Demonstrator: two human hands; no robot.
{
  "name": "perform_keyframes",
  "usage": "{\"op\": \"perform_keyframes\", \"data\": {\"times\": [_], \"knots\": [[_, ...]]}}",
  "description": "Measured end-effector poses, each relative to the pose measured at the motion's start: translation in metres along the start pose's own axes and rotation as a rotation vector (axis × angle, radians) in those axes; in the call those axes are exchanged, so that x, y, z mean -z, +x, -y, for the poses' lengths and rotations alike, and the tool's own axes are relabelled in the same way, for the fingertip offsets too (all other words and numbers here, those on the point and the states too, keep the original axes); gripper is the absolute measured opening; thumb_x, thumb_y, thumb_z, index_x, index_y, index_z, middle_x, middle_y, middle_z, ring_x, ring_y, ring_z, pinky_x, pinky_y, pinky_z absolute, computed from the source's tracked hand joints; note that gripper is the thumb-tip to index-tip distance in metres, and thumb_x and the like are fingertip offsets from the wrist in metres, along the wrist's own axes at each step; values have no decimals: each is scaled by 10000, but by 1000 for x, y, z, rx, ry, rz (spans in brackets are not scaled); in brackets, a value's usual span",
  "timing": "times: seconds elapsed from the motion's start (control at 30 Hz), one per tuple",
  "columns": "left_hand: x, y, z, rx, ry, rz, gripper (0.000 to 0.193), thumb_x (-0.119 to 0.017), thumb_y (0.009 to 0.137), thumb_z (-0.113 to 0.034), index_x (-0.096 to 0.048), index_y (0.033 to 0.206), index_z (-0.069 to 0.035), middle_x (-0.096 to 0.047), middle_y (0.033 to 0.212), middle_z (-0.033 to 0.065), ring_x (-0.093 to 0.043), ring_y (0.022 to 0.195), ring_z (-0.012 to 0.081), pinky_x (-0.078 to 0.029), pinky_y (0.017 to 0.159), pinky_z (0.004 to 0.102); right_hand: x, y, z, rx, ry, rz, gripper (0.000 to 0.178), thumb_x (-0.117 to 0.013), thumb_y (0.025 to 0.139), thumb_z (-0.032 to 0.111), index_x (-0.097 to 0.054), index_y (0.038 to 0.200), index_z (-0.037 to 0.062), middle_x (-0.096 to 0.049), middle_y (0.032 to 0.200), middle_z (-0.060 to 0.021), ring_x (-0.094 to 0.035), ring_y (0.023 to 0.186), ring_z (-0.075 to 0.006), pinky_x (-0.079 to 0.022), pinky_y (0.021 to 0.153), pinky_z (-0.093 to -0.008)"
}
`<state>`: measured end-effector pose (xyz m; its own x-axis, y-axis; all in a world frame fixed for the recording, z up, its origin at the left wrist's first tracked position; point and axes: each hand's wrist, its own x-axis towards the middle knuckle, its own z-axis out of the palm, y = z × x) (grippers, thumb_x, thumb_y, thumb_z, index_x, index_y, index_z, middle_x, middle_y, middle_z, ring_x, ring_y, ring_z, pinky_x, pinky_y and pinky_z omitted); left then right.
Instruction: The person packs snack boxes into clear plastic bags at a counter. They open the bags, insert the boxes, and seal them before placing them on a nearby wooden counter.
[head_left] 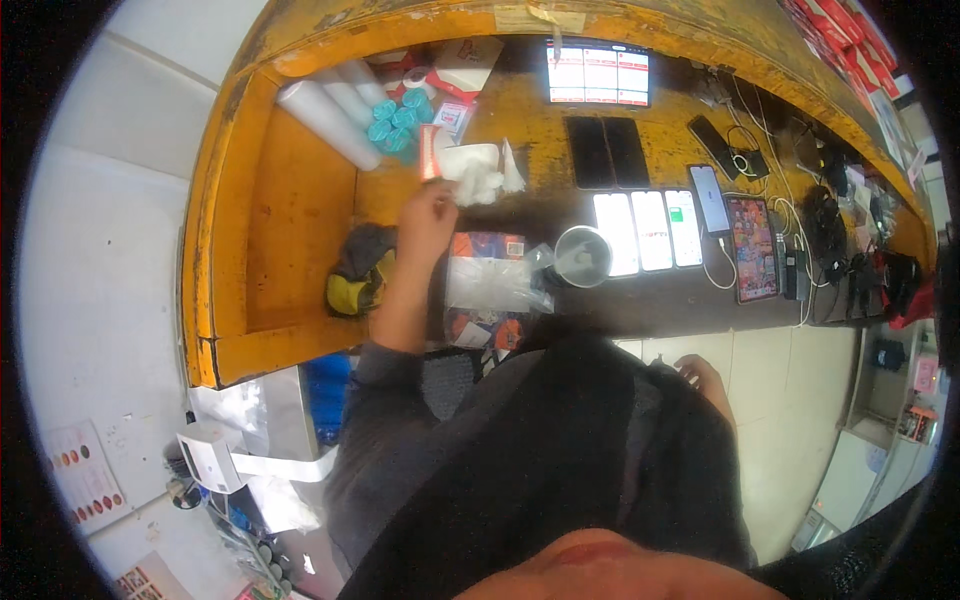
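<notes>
My left hand [430, 212] reaches over the table with its fingers closed at the lower end of a narrow red-and-white packet [429, 152]. Crumpled white tissue-like material [475, 172] lies just right of those fingers. Below my left wrist, a flat blue-and-orange package [487, 284] has clear plastic across its middle. A round metal-looking cup [583, 257] stands at that package's right. Low beside my body hangs my right hand [706, 383], off the table, its fingers loosely apart and nothing visible in them.
Plastic rolls [328, 122] and teal rolls [398, 125] fill the back left corner. Several lit phones [652, 230], dark phones [607, 150], a tablet [752, 248] and tangled cables [790, 215] cover the right. A black-and-yellow bag [360, 275] sits left; a monitor [598, 76] is at the back.
</notes>
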<state>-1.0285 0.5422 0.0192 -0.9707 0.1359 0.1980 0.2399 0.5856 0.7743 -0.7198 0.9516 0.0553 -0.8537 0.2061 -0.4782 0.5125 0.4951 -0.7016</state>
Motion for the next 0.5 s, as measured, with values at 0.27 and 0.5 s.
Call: {"op": "perform_keyframes", "data": {"times": [0.27,0.5], "knots": [[-61,40,-35,-388,65,240,284,-571,806,-57,-658,1077,-62,-637,1051,176,-641,900,338,-510,817,397,3,2,22,18,-116,34,248,-693,782,72,-601,1012,66,-606,868,-74,-556,793,-186,-465,693,-319],[-152,123,-10,28,939,613,323,-561,859,-226,-652,1148,-115,-633,1181,148,-614,1087,315,-487,896,425,2,5,19,-6,-106,38,257,-692,796,141,-612,1026,61,-609,873,-78,-561,800,-194,-464,695,-320]]}}
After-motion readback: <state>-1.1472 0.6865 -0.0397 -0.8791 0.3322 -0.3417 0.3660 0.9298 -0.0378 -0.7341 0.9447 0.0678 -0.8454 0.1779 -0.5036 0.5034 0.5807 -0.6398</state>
